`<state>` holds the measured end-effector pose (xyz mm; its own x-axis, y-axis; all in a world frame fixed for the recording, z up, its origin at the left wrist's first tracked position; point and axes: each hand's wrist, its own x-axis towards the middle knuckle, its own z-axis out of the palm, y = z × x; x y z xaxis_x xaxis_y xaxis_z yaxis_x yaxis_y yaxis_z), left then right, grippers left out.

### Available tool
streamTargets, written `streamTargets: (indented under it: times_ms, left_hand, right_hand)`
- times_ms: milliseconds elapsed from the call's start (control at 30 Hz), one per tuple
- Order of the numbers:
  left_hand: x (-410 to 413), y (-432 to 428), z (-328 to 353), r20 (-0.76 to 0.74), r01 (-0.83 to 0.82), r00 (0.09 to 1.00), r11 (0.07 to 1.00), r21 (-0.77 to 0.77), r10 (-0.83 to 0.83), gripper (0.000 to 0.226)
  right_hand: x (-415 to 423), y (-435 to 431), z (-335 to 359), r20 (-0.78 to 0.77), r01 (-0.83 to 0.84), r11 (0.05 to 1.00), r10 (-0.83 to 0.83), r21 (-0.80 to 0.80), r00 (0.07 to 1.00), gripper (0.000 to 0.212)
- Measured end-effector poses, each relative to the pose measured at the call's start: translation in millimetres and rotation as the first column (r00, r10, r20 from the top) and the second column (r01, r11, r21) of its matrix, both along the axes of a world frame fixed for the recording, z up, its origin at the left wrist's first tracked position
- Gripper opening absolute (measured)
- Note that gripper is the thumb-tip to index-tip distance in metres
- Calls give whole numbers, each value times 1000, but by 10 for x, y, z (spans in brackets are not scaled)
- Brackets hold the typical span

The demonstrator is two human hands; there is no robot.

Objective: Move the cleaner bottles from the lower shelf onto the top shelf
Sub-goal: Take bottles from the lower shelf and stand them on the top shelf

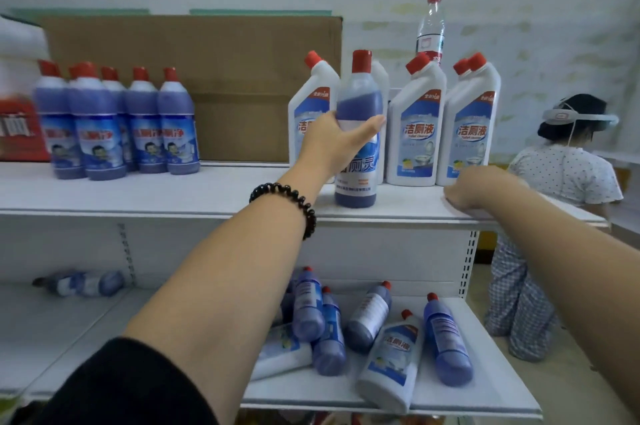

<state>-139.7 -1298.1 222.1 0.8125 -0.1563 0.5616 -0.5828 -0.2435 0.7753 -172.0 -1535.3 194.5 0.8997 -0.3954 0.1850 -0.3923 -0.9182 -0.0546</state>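
My left hand (341, 140) grips a blue cleaner bottle (358, 147) with a red cap, standing upright on the top shelf (173, 196) in front of several white angled-neck cleaner bottles (417, 127). My right hand (474, 189) rests on the top shelf's front edge at the right, fingers curled over the edge, holding nothing. Several blue bottles (114, 123) stand in a group at the shelf's left. On the lower shelf (485, 397) lie several blue bottles (446, 338) and white bottles (391, 362), tumbled together.
A cardboard box (207, 78) stands at the back of the top shelf. A clear water bottle (430, 26) rises behind the white bottles. One blue bottle (83, 282) lies on the lower shelf at left. A crouching person (554, 217) is beside the shelf's right end.
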Motion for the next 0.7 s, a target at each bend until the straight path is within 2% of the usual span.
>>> streamTargets:
  times_ms: [67, 200, 300, 433, 533, 700]
  left_hand:
    - [-64, 396, 15, 16, -62, 998, 998, 7, 62, 31]
    - [-204, 1344, 84, 13, -171, 985, 985, -34, 171, 34]
    - [-331, 2144, 161, 0, -251, 968, 965, -80, 252, 44]
    - [-590, 3201, 193, 27, -399, 916, 914, -75, 401, 67]
    - [-792, 3956, 144, 37, -502, 863, 864, -41, 503, 56]
    - [-1074, 5064, 43, -20, -609, 792, 789, -80, 610, 40]
  right_hand:
    - [-1, 430, 41, -7, -108, 994, 108, -9, 994, 50]
    - [14, 1502, 64, -30, -332, 943, 331, 0, 943, 47]
    - [12, 2378, 100, -23, -473, 880, 474, 34, 880, 45]
    - [18, 3500, 140, 66, -619, 782, 616, 75, 785, 40]
    - [17, 4310, 119, 113, -695, 715, 687, 72, 718, 34]
    - [-1, 5529, 62, 140, -793, 602, 780, 97, 610, 35]
